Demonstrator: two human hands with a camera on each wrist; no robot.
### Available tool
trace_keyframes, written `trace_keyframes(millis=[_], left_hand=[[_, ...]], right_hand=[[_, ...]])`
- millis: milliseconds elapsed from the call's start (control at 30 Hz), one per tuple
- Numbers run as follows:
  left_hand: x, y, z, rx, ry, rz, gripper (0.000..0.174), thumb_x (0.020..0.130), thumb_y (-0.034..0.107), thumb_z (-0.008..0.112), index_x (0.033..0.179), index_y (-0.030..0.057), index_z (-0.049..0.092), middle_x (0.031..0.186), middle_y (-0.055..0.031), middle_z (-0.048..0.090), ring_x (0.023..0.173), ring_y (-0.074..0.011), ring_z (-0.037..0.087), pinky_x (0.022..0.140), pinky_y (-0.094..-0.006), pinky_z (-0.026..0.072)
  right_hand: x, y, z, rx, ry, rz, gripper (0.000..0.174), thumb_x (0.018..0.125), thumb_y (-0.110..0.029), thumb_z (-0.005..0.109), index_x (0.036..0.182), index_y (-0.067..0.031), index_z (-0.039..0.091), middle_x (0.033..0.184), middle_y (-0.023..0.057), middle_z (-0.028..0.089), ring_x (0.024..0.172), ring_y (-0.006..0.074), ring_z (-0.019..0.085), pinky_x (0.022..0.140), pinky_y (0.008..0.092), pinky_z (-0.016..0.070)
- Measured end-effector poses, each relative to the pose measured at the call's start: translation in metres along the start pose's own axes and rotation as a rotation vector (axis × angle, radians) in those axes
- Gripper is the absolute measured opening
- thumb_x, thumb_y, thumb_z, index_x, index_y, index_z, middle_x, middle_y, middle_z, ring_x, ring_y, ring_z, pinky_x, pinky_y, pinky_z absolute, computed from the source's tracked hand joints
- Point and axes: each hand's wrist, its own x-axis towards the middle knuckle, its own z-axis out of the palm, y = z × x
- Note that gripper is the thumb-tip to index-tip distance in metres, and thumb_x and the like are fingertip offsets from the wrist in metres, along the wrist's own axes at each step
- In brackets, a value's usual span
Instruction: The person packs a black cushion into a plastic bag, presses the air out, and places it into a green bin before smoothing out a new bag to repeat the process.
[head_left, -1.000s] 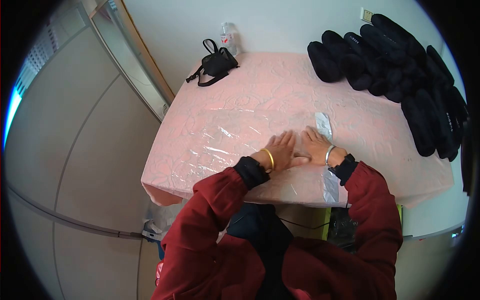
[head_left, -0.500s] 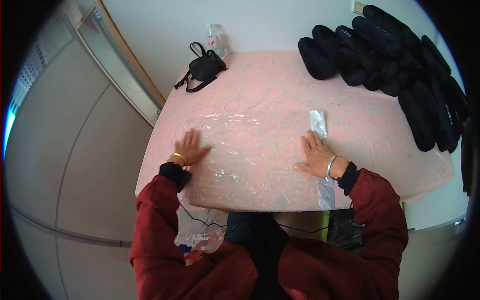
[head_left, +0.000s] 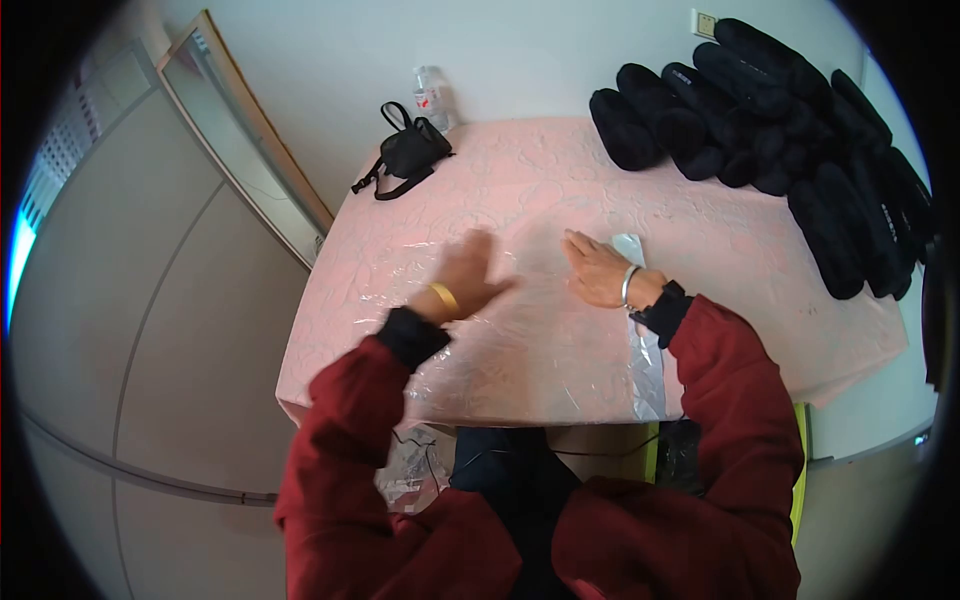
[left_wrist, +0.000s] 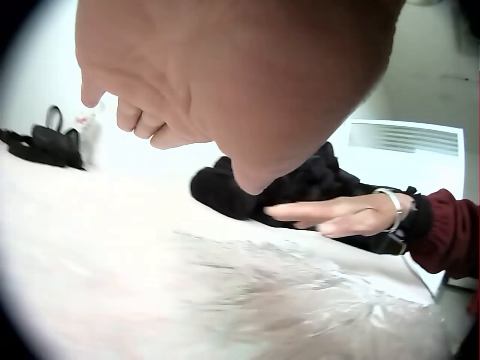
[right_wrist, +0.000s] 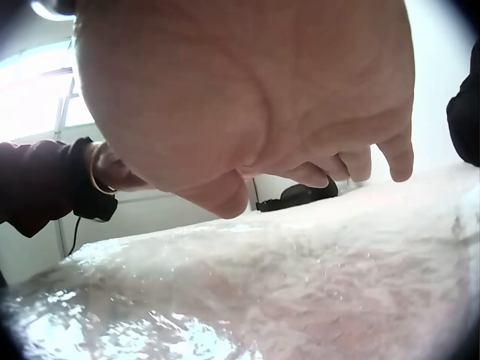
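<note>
A clear plastic sheet (head_left: 540, 350) lies spread over the pink tablecloth (head_left: 760, 250), glossy and creased, with a silvery white strip (head_left: 646, 375) along its right side. My left hand (head_left: 465, 275), blurred by motion, is over the left-middle part of the sheet, fingers straight and thumb spread. Close to the upper end of the strip is my right hand (head_left: 598, 274), its fingers extended to the left. In the right wrist view, that palm (right_wrist: 247, 97) appears above the shiny plastic (right_wrist: 187, 300). Neither hand holds anything.
At the back left of the table stand a small black strapped bag (head_left: 414, 152) and a clear bottle (head_left: 431, 98). Several black padded rolls (head_left: 760, 110) are heaped at the back right. A framed mirror (head_left: 235, 140) and grey cabinet panels (head_left: 120, 300) flank the left side.
My left hand first went out to the sheet's left side, then came back right toward the middle. The right hand has moved slightly up and left, its fingers now turned leftward.
</note>
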Motion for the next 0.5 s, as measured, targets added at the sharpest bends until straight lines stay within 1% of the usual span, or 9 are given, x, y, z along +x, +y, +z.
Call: trace_keyframes(millis=[33, 100, 133, 233, 267, 333, 367, 467, 500], left_hand=[[0.016, 0.019, 0.011, -0.012, -0.058, 0.079, 0.089, 0.096, 0.059, 0.051, 0.150, -0.0088, 0.030, 0.157, -0.0297, 0.030, 0.146, -0.0425, 0.029, 0.118, -0.0520, 0.0247], [0.032, 0.057, 0.023, -0.025, -0.205, 0.138, 0.091, 0.096, 0.063, 0.046, 0.152, -0.0059, 0.027, 0.160, -0.0272, 0.024, 0.149, -0.0412, 0.024, 0.119, -0.0553, 0.0217], [0.033, 0.054, 0.024, -0.035, -0.196, 0.130, 0.091, 0.096, 0.063, 0.046, 0.152, -0.0059, 0.027, 0.160, -0.0272, 0.024, 0.149, -0.0412, 0.024, 0.119, -0.0553, 0.0217], [0.045, 0.038, 0.057, -0.067, -0.322, 0.140, 0.096, 0.094, 0.070, 0.042, 0.155, -0.0021, 0.023, 0.163, -0.0242, 0.018, 0.151, -0.0394, 0.018, 0.119, -0.0585, 0.0183], [0.048, 0.035, 0.056, -0.078, -0.313, 0.134, 0.096, 0.094, 0.070, 0.042, 0.155, -0.0021, 0.023, 0.163, -0.0242, 0.018, 0.151, -0.0394, 0.018, 0.119, -0.0585, 0.0183], [0.043, 0.013, 0.047, 0.044, -0.385, 0.118, 0.101, 0.091, 0.074, 0.041, 0.157, 0.0008, 0.019, 0.166, -0.0213, 0.012, 0.154, -0.0371, 0.011, 0.120, -0.0591, 0.0143], [0.039, -0.004, 0.047, 0.037, -0.397, 0.057, 0.103, 0.091, 0.076, 0.040, 0.158, 0.0019, 0.017, 0.166, -0.0199, 0.010, 0.154, -0.0358, 0.008, 0.120, -0.0591, 0.0125], [0.025, -0.065, 0.031, 0.040, -0.452, -0.171, 0.105, 0.090, 0.079, 0.037, 0.160, 0.0047, 0.011, 0.168, -0.0167, 0.003, 0.155, -0.0327, 0.002, 0.121, -0.0595, 0.0087], [0.018, -0.081, 0.026, 0.031, -0.447, -0.242, 0.106, 0.089, 0.080, 0.036, 0.160, 0.0060, 0.010, 0.168, -0.0145, 0.002, 0.155, -0.0303, 0.000, 0.121, -0.0599, 0.0072]], right_hand=[[0.007, -0.003, 0.009, -0.035, -0.018, 0.011, 0.084, 0.094, -0.050, 0.054, 0.148, 0.0098, 0.028, 0.157, 0.0298, 0.025, 0.145, 0.0410, 0.029, 0.116, 0.0509, 0.0301], [0.015, -0.007, 0.022, -0.119, -0.053, 0.034, 0.086, 0.094, -0.052, 0.053, 0.150, 0.0077, 0.026, 0.160, 0.0270, 0.022, 0.149, 0.0391, 0.025, 0.118, 0.0513, 0.0271], [0.016, -0.007, 0.022, -0.129, -0.061, 0.027, 0.086, 0.094, -0.052, 0.053, 0.150, 0.0077, 0.026, 0.160, 0.0270, 0.022, 0.149, 0.0391, 0.025, 0.118, 0.0513, 0.0271], [0.013, 0.001, 0.023, -0.011, -0.176, 0.192, 0.090, 0.095, -0.057, 0.049, 0.155, 0.0041, 0.020, 0.164, 0.0234, 0.014, 0.153, 0.0356, 0.014, 0.121, 0.0517, 0.0194], [0.013, 0.007, 0.019, -0.024, -0.184, 0.187, 0.090, 0.095, -0.057, 0.049, 0.155, 0.0041, 0.020, 0.164, 0.0234, 0.014, 0.153, 0.0356, 0.014, 0.121, 0.0517, 0.0194], [0.009, 0.011, 0.014, -0.018, -0.213, 0.167, 0.091, 0.097, -0.057, 0.047, 0.155, 0.0058, 0.016, 0.164, 0.0243, 0.013, 0.153, 0.0362, 0.011, 0.122, 0.0508, 0.0159], [0.003, 0.012, 0.016, -0.004, -0.231, 0.159, 0.091, 0.098, -0.057, 0.046, 0.155, 0.0067, 0.014, 0.164, 0.0247, 0.012, 0.154, 0.0366, 0.010, 0.122, 0.0503, 0.0141], [-0.005, 0.022, 0.010, 0.016, -0.257, 0.186, 0.091, 0.099, -0.056, 0.044, 0.156, 0.0065, 0.012, 0.165, 0.0239, 0.009, 0.154, 0.0358, 0.008, 0.122, 0.0492, 0.0129], [-0.007, 0.026, 0.011, 0.021, -0.260, 0.199, 0.090, 0.099, -0.056, 0.044, 0.156, 0.0064, 0.011, 0.165, 0.0235, 0.008, 0.154, 0.0355, 0.007, 0.123, 0.0487, 0.0123]])
